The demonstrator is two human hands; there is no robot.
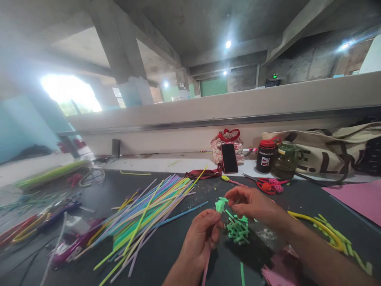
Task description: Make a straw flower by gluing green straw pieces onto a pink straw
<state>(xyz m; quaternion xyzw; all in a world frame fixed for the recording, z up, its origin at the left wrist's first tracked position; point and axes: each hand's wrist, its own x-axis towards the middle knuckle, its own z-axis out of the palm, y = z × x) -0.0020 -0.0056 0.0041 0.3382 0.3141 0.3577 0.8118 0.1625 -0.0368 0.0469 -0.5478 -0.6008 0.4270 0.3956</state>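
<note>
My left hand (204, 230) is closed around a pink pipe cleaner stem (206, 266) topped by a pale green tuft (220, 205) of short pieces. Just right of the tuft, my right hand (248, 204) has thumb and fingers pinched at the end of a short green piece; whether it still grips that piece is hard to make out. Beneath the hands lies a small heap of short green pipe cleaner pieces (237, 229) on the dark mat. One longer green strip (242, 274) lies nearer the front edge.
Long multicoloured pipe cleaners (149, 216) spread to the left, beside a purple glue gun (77, 244). Red-handled scissors (264, 185) lie behind my right hand. A phone (229, 158), a black bottle (265, 156) and a green jug (284, 160) stand along the partition. Yellow-handled scissors (333, 234) lie right.
</note>
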